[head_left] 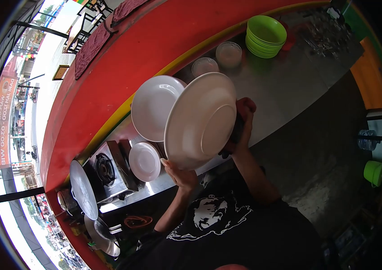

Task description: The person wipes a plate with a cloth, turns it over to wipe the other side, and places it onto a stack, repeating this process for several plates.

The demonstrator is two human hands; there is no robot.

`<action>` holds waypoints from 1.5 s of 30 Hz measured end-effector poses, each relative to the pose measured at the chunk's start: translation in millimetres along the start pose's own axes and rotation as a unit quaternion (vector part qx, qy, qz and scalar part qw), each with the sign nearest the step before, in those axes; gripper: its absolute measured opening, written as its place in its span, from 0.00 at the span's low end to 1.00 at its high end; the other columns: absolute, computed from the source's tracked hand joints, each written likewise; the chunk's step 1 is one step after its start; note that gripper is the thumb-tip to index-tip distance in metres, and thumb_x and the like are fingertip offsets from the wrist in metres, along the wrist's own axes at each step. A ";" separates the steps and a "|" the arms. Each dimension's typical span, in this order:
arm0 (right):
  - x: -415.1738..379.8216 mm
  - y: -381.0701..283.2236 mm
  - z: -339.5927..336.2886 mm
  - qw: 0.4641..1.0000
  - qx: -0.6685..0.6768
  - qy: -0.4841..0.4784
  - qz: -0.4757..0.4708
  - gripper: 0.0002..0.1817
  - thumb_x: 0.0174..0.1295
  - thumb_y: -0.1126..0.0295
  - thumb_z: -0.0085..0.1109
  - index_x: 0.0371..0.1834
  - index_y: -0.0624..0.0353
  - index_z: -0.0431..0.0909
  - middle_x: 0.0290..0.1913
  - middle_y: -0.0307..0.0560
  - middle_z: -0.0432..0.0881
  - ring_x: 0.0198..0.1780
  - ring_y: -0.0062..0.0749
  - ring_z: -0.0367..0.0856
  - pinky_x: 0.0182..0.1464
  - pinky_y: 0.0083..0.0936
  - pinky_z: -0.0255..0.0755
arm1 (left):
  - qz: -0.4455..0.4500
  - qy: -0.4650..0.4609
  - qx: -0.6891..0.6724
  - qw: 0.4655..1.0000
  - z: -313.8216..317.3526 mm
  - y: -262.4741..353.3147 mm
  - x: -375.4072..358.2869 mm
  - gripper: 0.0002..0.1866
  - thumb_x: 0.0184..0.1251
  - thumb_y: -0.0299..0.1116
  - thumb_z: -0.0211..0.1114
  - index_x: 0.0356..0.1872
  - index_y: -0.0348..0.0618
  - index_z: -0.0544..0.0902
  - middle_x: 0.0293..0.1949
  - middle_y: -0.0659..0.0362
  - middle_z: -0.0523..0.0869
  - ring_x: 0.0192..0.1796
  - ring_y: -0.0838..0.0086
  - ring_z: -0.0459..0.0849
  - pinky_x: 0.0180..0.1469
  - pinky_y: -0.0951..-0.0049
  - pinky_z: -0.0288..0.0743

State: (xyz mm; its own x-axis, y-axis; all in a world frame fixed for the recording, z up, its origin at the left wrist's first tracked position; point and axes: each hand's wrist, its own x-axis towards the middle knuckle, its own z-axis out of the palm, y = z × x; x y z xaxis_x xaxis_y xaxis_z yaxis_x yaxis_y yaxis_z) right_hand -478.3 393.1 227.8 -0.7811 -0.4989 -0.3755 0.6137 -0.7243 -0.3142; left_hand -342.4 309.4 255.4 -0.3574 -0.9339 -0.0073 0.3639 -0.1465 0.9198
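A large cream plate is held up, its underside with the ring foot facing me. My left hand grips its lower edge, fingers mostly behind the plate. At the plate's right side is my right hand, closed around a dark red cloth whose darker part lies close to the plate. Behind the held plate, a wide white plate rests on the counter. A smaller white plate lies below it, beside the stove.
Stacked green bowls and two round containers stand along the metal counter. Cutlery is spread at the far right. A gas stove and a round metal lid are at the left.
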 end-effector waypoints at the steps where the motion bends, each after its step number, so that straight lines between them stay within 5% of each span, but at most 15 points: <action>1: 6.6 2.2 -13.2 1.000 0.003 -0.012 -0.005 0.28 0.73 0.42 0.44 0.60 0.53 0.73 0.53 0.45 0.80 0.55 0.33 0.81 0.57 0.35 0.76 | -0.028 -0.139 -0.016 0.990 -24.7 6.5 11.9 0.27 0.83 0.53 0.39 0.61 0.39 0.71 0.55 0.53 0.79 0.58 0.70 0.78 0.62 0.66 0.71; 4: 13.6 -2.1 -46.6 0.989 -0.137 -0.027 -0.046 0.25 0.73 0.45 0.46 0.55 0.55 0.76 0.48 0.44 0.81 0.52 0.30 0.82 0.54 0.32 0.76 | -0.043 -0.277 0.139 0.950 -39.3 35.8 26.8 0.34 0.81 0.57 0.40 0.67 0.34 0.68 0.56 0.53 0.80 0.59 0.70 0.78 0.61 0.68 0.71; 6: 0.7 4.9 -45.9 0.944 -0.317 -0.038 -0.086 0.22 0.74 0.50 0.48 0.52 0.58 0.78 0.44 0.41 0.81 0.48 0.26 0.80 0.53 0.29 0.75 | -0.149 -0.254 0.073 0.953 -40.3 61.0 36.3 0.42 0.76 0.66 0.41 0.69 0.31 0.68 0.58 0.52 0.80 0.58 0.70 0.78 0.60 0.69 0.70; 9: -32.3 4.8 -3.2 0.840 -0.515 -0.076 -0.152 0.16 0.73 0.60 0.54 0.51 0.62 0.81 0.40 0.38 0.81 0.45 0.23 0.78 0.53 0.26 0.72 | -0.156 -0.275 0.237 0.919 -73.0 84.3 49.0 0.32 0.82 0.58 0.41 0.45 0.35 0.80 0.34 0.63 0.80 0.36 0.83 0.74 0.38 0.79 0.68; 11: -48.7 31.3 25.2 0.846 -0.492 -0.099 -0.179 0.16 0.68 0.64 0.59 0.54 0.62 0.80 0.42 0.43 0.82 0.46 0.28 0.80 0.53 0.26 0.72 | -0.142 -0.252 0.272 0.918 -85.6 89.9 49.8 0.29 0.85 0.49 0.43 0.26 0.38 0.76 0.20 0.72 0.69 0.26 0.87 0.62 0.26 0.79 0.57; 17: -108.3 100.8 93.2 0.515 -0.736 -0.290 -0.331 0.36 0.52 0.61 0.67 0.68 0.57 0.74 0.61 0.53 0.78 0.65 0.49 0.75 0.68 0.45 0.63 | 0.004 -0.378 0.312 0.872 -129.5 112.2 56.3 0.22 0.84 0.40 0.49 0.30 0.32 0.74 0.16 0.58 0.64 0.22 0.82 0.59 0.24 0.72 0.57; 21: -115.4 132.2 105.9 0.520 -0.715 -0.349 -0.312 0.37 0.55 0.61 0.65 0.70 0.58 0.71 0.66 0.52 0.76 0.71 0.52 0.69 0.72 0.47 0.56 | -0.026 -0.380 0.278 0.882 -168.3 124.7 68.1 0.21 0.83 0.38 0.49 0.29 0.32 0.74 0.17 0.55 0.64 0.22 0.80 0.61 0.24 0.70 0.59; 24: -97.1 147.4 88.7 0.617 -0.663 -0.286 -0.313 0.33 0.60 0.63 0.61 0.70 0.61 0.70 0.68 0.54 0.75 0.72 0.53 0.68 0.73 0.45 0.56 | -0.053 -0.319 0.269 0.907 -206.2 142.8 82.0 0.25 0.84 0.43 0.47 0.27 0.37 0.76 0.17 0.65 0.70 0.22 0.84 0.64 0.24 0.73 0.59; 27: -113.2 180.5 73.2 0.797 -0.523 -0.183 -0.241 0.36 0.67 0.66 0.54 0.77 0.63 0.57 0.72 0.64 0.68 0.75 0.55 0.63 0.75 0.44 0.54 | -0.070 -0.187 0.155 0.967 -228.8 145.3 89.3 0.27 0.84 0.48 0.45 0.28 0.40 0.80 0.20 0.69 0.75 0.23 0.85 0.69 0.24 0.77 0.61; 29: -118.4 205.7 56.6 0.726 -0.572 -0.184 -0.335 0.39 0.68 0.61 0.54 0.80 0.63 0.51 0.76 0.69 0.58 0.78 0.61 0.54 0.76 0.50 0.48 | -0.097 -0.070 0.038 0.992 -215.1 151.2 90.9 0.28 0.84 0.51 0.44 0.30 0.41 0.82 0.23 0.69 0.79 0.24 0.86 0.73 0.25 0.80 0.64; 32: -150.3 248.7 63.0 0.574 -0.659 -0.177 -0.452 0.41 0.68 0.56 0.53 0.80 0.61 0.52 0.79 0.73 0.48 0.81 0.69 0.42 0.77 0.59 0.40 | -0.125 -0.042 -0.023 0.991 -231.0 135.9 93.9 0.29 0.83 0.53 0.44 0.52 0.34 0.80 0.42 0.55 0.87 0.40 0.75 0.87 0.43 0.76 0.81; 35: -178.4 286.1 76.1 0.487 -0.707 -0.225 -0.461 0.38 0.68 0.53 0.52 0.77 0.64 0.60 0.79 0.74 0.47 0.80 0.75 0.33 0.76 0.64 0.35 | -0.108 -0.153 0.073 0.980 -245.9 125.0 87.2 0.28 0.84 0.51 0.43 0.38 0.39 0.83 0.30 0.63 0.83 0.29 0.84 0.78 0.32 0.80 0.71; 39: -171.2 269.8 122.2 0.459 -0.748 -0.211 -0.430 0.37 0.68 0.56 0.53 0.76 0.67 0.60 0.79 0.72 0.50 0.80 0.73 0.40 0.77 0.60 0.38 | -0.066 -0.210 0.127 0.967 -241.2 142.9 79.2 0.30 0.85 0.49 0.42 0.19 0.46 0.73 0.18 0.72 0.69 0.23 0.89 0.62 0.25 0.80 0.55; 42: -146.6 247.9 137.7 0.533 -0.697 -0.190 -0.441 0.36 0.67 0.59 0.56 0.75 0.66 0.62 0.77 0.66 0.59 0.78 0.64 0.54 0.76 0.50 0.49 | -0.030 -0.211 0.160 0.964 -252.6 149.3 72.6 0.29 0.86 0.46 0.41 0.20 0.41 0.64 0.18 0.72 0.59 0.24 0.86 0.54 0.24 0.72 0.48; 45: -134.2 234.8 140.1 0.742 -0.582 -0.143 -0.301 0.34 0.72 0.57 0.53 0.74 0.72 0.62 0.75 0.61 0.66 0.75 0.49 0.64 0.75 0.39 0.56 | 0.033 -0.204 0.144 0.968 -267.3 144.2 70.1 0.29 0.85 0.43 0.43 0.18 0.41 0.62 0.16 0.70 0.57 0.22 0.84 0.52 0.23 0.70 0.45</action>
State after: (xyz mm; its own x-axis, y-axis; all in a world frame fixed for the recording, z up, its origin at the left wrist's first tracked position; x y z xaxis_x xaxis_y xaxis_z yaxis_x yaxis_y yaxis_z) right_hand -245.5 223.3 326.7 -0.8438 -0.4531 0.2875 -0.3034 -0.0390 -0.9521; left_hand -85.1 135.6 282.6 -0.6730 -0.7229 0.1564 0.1643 0.0601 0.9846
